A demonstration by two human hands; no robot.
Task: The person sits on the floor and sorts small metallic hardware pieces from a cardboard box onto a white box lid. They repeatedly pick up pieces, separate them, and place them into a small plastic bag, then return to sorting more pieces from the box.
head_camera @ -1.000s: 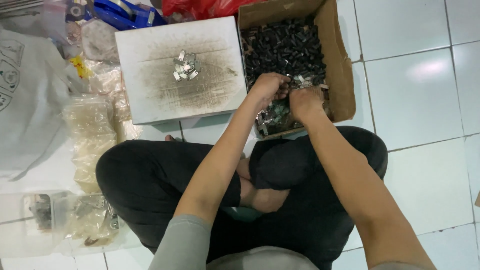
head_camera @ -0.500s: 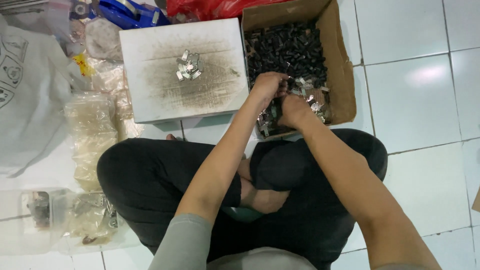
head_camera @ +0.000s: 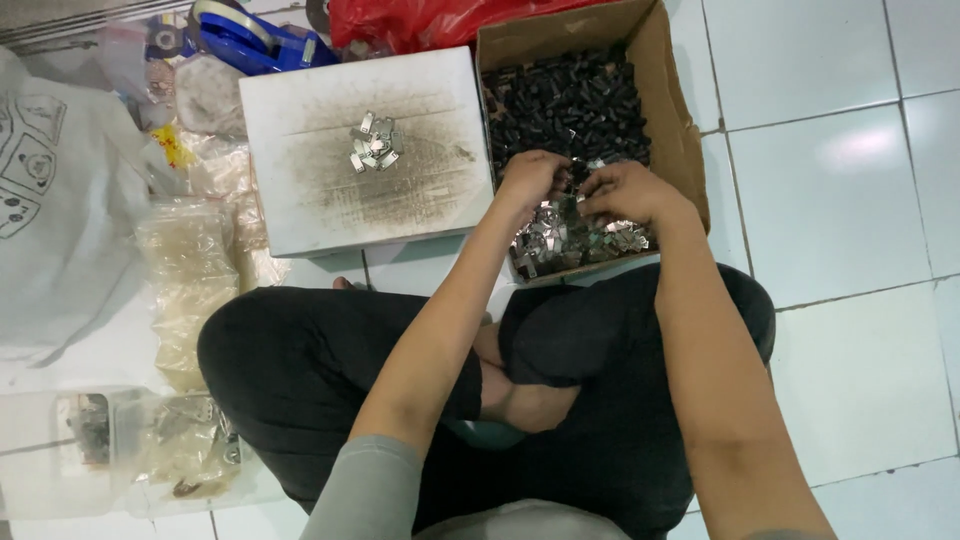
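- Both hands have drawn closer together over the near end of the cardboard box (head_camera: pixel 680 130) since the earlier picture, where the right hand sat a little nearer the person and the left reached across it; the box and the white board have not shifted.
- Head view: the left hand (head_camera: pixel 532 182) and right hand (head_camera: pixel 628 195) are curled over the heap of small shiny metal clips (head_camera: pixel 560 245) at the near end of the box. Fingers of both hands are bent in narrow and seem to pinch small pieces, though what each one holds is too small to tell.
- Farther in the same box lies a mass of small black parts (head_camera: pixel 570 105), filling most of it.
- To the left, on the white board (head_camera: pixel 300 215), a small cluster of finished-looking metal pieces (head_camera: pixel 372 142) rests, well apart from the hands. Judging by that small cluster against the full box, the work looks barely begun, with most pieces left.
- Clear plastic bags (head_camera: pixel 185 285) lie along the left on the tiled floor (head_camera: pixel 850 300), and a blue tape dispenser (head_camera: pixel 250 35) and a red bag (head_camera: pixel 420 22) sit at the far edge.
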